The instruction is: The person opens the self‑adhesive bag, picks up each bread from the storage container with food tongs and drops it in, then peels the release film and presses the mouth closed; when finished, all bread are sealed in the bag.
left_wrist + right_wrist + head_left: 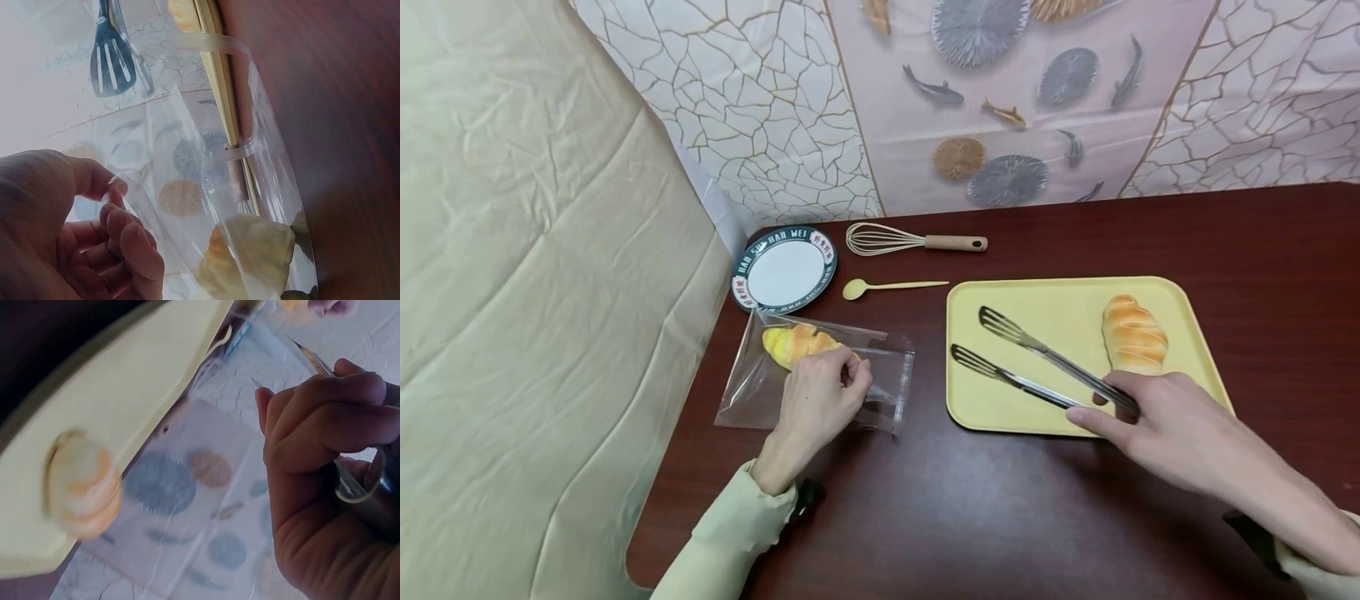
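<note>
Head view. Landmark: one yellow rectangular tray (1060, 302), set on a dark red-brown bench (925, 517). On the tray's right half: one bread roll (1135, 332), striped orange-brown, partly hidden by the right hand (1183, 429). Held by that hand over the tray: one pair of metal tongs (1060, 362) with slotted heads, arms spread apart, heads directed to the tray's left side; the fingers are clamped on the tongs' handle end. Left of the tray: one transparent plastic bag (747, 404), with a strip along the edge nearer the tray; within its outline, one yellow-and-orange croissant (796, 343). The bag's film is pinched by the left hand (822, 392). Beyond the bag, left of the tray: one round plate (786, 273), dark-green lettered rim. Near the tray's far left corner: one yellow spoon (855, 289); behind it, one whisk (957, 242), wooden-handled.

Left wrist view. Film is seen held between thumb and fingertip, the other fingers being curled. The croissant is seen through film. The tray is shown edge-on, well apart from the left hand.

Right wrist view. The bread roll is shown resting on the tray. The tongs are enclosed by curled fingers, apart from the roll.
</note>
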A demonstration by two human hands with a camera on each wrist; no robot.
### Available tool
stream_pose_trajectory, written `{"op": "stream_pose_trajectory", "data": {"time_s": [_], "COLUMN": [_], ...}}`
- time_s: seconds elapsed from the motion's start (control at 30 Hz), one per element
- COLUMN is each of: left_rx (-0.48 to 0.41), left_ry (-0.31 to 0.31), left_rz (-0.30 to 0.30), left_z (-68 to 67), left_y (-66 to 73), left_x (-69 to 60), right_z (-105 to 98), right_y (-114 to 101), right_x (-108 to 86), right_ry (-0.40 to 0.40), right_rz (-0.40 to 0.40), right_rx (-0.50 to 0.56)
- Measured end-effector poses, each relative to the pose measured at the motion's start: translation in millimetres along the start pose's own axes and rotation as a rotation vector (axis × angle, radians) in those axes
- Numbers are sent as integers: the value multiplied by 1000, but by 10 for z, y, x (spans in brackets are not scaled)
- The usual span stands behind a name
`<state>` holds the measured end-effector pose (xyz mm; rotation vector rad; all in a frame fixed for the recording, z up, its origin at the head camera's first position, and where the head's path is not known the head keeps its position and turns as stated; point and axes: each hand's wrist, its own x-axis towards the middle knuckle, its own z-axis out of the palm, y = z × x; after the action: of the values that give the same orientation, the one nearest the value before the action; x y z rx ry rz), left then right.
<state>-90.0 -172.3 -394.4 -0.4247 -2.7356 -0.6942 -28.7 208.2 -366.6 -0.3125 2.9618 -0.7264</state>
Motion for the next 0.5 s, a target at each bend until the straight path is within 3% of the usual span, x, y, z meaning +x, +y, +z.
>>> {"op": "stream_pose_trajectory", "data": {"time_s": [0.27, 0.5], "left_rx": [1, -4], "left_ry": [-16, -20], "left_rz": [-21, -17], "left_z": [7, 14], "left_y": [8, 19], "left_x": [-15, -6], "right_z": [-102, -19], "right_y": [290, 554], "right_x": [-318, -563], "right_ry": [68, 149], "right_rz": [108, 187], "right_rx": [-14, 12]}}
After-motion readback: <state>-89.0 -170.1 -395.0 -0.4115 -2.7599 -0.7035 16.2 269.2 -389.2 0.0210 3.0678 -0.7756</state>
